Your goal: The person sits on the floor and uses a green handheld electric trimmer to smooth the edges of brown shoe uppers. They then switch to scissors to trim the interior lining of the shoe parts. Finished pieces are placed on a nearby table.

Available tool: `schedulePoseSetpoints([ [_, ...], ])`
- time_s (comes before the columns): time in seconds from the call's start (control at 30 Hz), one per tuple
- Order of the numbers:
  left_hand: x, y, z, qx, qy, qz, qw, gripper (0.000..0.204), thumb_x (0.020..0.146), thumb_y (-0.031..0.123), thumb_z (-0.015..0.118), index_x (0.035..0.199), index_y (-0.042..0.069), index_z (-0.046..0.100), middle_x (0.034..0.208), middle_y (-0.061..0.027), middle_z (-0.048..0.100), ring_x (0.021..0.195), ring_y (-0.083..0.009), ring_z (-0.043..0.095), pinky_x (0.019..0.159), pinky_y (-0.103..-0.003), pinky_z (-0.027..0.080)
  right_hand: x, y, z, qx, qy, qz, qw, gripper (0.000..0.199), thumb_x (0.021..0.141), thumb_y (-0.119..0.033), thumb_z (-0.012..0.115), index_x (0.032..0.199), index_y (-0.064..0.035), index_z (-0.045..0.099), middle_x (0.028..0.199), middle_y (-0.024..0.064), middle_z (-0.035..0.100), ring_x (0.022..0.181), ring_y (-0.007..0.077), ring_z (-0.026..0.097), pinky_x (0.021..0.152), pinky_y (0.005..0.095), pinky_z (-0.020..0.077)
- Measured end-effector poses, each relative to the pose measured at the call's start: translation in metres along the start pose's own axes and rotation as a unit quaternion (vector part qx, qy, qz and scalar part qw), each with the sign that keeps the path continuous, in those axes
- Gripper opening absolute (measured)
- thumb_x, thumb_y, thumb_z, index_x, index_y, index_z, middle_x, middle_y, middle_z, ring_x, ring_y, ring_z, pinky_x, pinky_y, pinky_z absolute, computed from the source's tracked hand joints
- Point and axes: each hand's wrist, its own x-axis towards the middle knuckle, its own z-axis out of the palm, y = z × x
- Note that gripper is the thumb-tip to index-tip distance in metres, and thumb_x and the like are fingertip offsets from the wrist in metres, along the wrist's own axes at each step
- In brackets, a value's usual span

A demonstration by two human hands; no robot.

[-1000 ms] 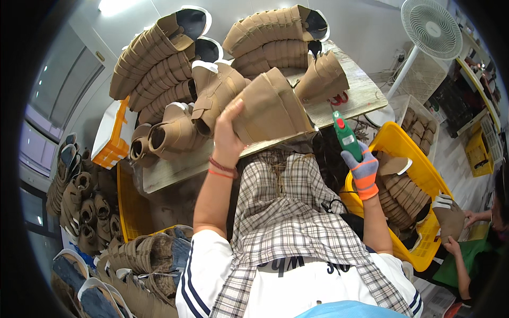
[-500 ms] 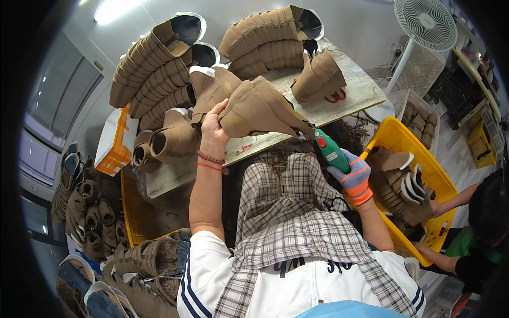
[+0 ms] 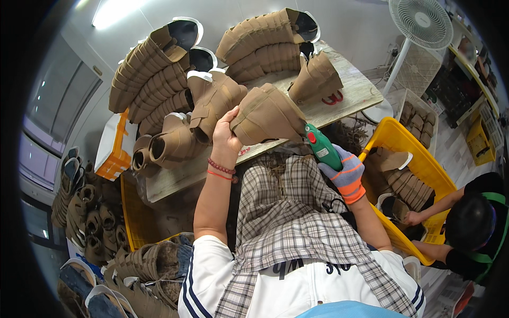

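My bare left hand [image 3: 227,132], with a beaded bracelet and a red cord at the wrist, is closed on the left end of a brown shoe upper [image 3: 269,114], held up over the table's front edge. In my right hand [image 3: 345,175], gloved in grey and orange, is a green handheld power cutter [image 3: 324,149] with a red button. Its tip meets the right edge of the upper; the blade itself is too small to make out. Just behind my left hand stands another brown upper [image 3: 214,100] with a white rim.
Stacks of nested brown uppers [image 3: 260,40] fill the back of the wooden table [image 3: 355,98]. At right is a yellow crate [image 3: 411,140] of uppers, with a co-worker's hand [image 3: 416,217] in it. More uppers [image 3: 93,212] are piled at left. A fan [image 3: 421,20] stands behind.
The held upper has turned, and its long right-hand end no longer shows. The cutter has shifted slightly left with it. At the crate, the co-worker's hand and head have moved.
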Motion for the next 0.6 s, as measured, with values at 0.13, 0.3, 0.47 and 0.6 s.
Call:
schedulePoseSetpoints([
  [0.13, -0.025, -0.020, 0.029, 0.100, 0.012, 0.070, 0.992, 0.033, 0.095, 0.013, 0.047, 0.123, -0.005, 0.047, 0.120, -0.0186, 0.057, 0.105, -0.0311, 0.059, 0.092, -0.045, 0.050, 0.011, -0.010, -0.004, 0.062, -0.028, 0.053, 0.996, 0.053, 0.066, -0.032, 0.082, 0.105, -0.0029, 0.063, 0.082, 0.0134, 0.067, 0.068, 0.0275, 0.064, 0.063, 0.0328, 0.0520],
  [0.3, -0.029, -0.024, 0.018, 0.117, -0.089, 0.088, 0.985, 0.037, 0.094, 0.015, 0.053, 0.126, -0.003, 0.047, 0.122, -0.0146, 0.057, 0.109, -0.0270, 0.058, 0.092, -0.043, 0.050, 0.013, -0.014, -0.002, 0.119, -0.063, 0.172, 0.976, 0.053, 0.068, -0.032, 0.082, 0.107, -0.0012, 0.063, 0.086, 0.0124, 0.069, 0.073, 0.0218, 0.067, 0.067, 0.0297, 0.0528],
  [0.47, -0.031, -0.031, 0.013, 0.183, -0.106, 0.125, 0.969, 0.037, 0.093, 0.011, 0.054, 0.127, -0.001, 0.047, 0.121, -0.0132, 0.057, 0.108, -0.0250, 0.059, 0.091, -0.042, 0.051, 0.022, -0.019, 0.002, 0.210, -0.057, 0.234, 0.948, 0.047, 0.072, -0.027, 0.081, 0.107, -0.0009, 0.063, 0.084, 0.0063, 0.069, 0.071, 0.0099, 0.062, 0.065, 0.0247, 0.0508],
  [0.6, -0.029, -0.034, 0.003, 0.267, -0.121, 0.136, 0.946, 0.035, 0.092, 0.011, 0.057, 0.124, -0.001, 0.050, 0.120, -0.0120, 0.058, 0.107, -0.0236, 0.059, 0.090, -0.039, 0.051, 0.033, -0.018, 0.008, 0.284, -0.069, 0.290, 0.911, 0.044, 0.074, -0.026, 0.080, 0.106, -0.0011, 0.063, 0.082, 0.0033, 0.067, 0.069, 0.0061, 0.058, 0.063, 0.0231, 0.0490],
])
